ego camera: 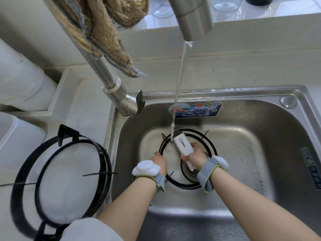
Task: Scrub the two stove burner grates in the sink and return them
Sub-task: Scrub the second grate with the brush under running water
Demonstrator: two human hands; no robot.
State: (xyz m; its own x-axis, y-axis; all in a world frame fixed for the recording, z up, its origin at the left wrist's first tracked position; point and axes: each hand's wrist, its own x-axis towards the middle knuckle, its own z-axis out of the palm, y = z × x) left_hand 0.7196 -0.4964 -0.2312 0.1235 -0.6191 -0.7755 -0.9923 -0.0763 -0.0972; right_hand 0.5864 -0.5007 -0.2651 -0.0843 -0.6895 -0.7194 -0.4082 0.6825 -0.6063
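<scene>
**Item 1, sink grate**: black double-ring burner grate with prongs, lying flat on the floor of the steel sink, directly under both hands.

**Item 2, counter grate**: same pattern, on the white counter well to the left of the left hand, outside the basin. Whether it has been washed cannot be told.

**Left hand**: fingers curled over the sink grate's left rim, steadying it.

**Right hand**: clenched round a white scrub brush. The brush head points away from the person and meets the water stream from the faucet.

**Step in hand (judged):** scrubbing grate 1 of 2.

**Handling notes:**
- Keep the left grip firm so the ring does not skate on wet steel.
- Rotate the ring section by section under the stream.
- Work the bristles along both rings and around each prong.
- Keep knuckles clear of the pointed prongs.
</scene>
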